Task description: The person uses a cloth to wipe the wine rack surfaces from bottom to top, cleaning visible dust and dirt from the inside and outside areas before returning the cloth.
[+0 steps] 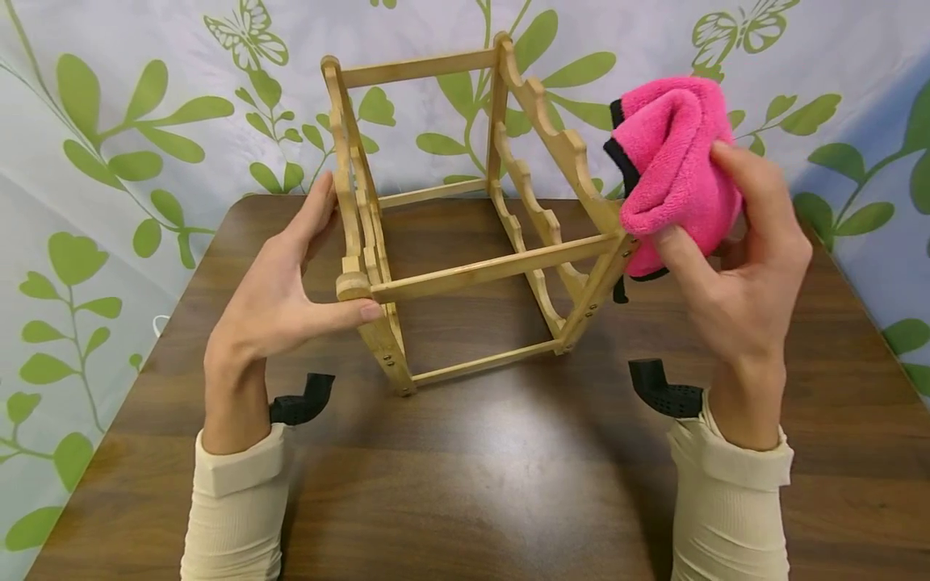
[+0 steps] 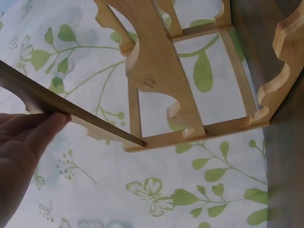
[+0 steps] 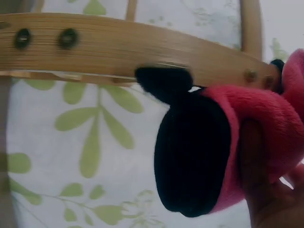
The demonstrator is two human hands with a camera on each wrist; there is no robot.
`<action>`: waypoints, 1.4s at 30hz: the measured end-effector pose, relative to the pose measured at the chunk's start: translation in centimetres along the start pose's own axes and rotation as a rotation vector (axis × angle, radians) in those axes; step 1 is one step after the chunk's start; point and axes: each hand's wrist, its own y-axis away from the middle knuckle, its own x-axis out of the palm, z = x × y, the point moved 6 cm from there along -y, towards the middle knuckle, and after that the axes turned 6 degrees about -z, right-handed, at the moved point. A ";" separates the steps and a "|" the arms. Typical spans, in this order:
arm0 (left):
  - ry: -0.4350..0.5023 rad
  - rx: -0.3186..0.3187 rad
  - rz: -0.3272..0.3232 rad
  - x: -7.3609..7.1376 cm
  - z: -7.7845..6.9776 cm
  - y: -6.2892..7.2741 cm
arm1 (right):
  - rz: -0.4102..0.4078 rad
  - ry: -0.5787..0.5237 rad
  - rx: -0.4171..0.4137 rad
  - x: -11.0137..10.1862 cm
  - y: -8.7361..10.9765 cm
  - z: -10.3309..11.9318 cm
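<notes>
A light wooden rack (image 1: 494, 268) with scalloped rails stands at an angle at the back of the brown table (image 1: 494, 484). My left hand (image 1: 269, 298) holds its near left upper corner, thumb across the front and fingers along the outer side. In the left wrist view, fingertips (image 2: 59, 121) touch the edge of a scalloped rail. My right hand (image 1: 756, 282) pinches a bunched pink cloth (image 1: 683, 161) with black edging between thumb and fingers. That cloth lies against the rack's near right upper corner; in the right wrist view it overlaps the side post (image 3: 109, 45).
A wall covering (image 1: 182, 145) with green leaves and butterflies hangs behind the table. Black camera mounts (image 1: 664, 391) sit at both wrists, beside cream sleeves (image 1: 236, 508). A small white loop (image 1: 160, 324) shows at the table's left edge.
</notes>
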 end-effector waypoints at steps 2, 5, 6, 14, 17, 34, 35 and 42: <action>0.028 0.021 -0.002 0.0 0.0 -0.1 | 0.111 0.030 0.036 0.5 0.2 -0.7; 0.059 0.031 0.007 -0.1 0.1 -0.2 | 0.249 -0.007 0.069 1.0 0.5 -1.5; 0.071 0.029 0.009 -0.1 0.3 -0.2 | 0.284 -0.039 0.082 1.1 0.5 -1.7; 0.272 0.066 -0.019 -0.2 1.3 -0.4 | 0.354 -0.340 0.267 1.2 1.0 -3.0; 0.364 0.112 -0.039 -0.1 1.8 -0.6 | 0.329 -0.429 0.332 1.2 1.0 -3.5; 0.533 0.160 -0.133 -1.1 4.0 -0.7 | 0.444 -0.232 0.254 1.8 1.3 -5.2; 0.536 0.162 -0.141 -1.2 4.1 -0.7 | 0.428 -0.193 0.240 1.8 1.3 -5.2; 0.545 0.155 -0.156 -1.6 4.1 -0.5 | 0.272 0.044 0.140 2.3 1.0 -5.1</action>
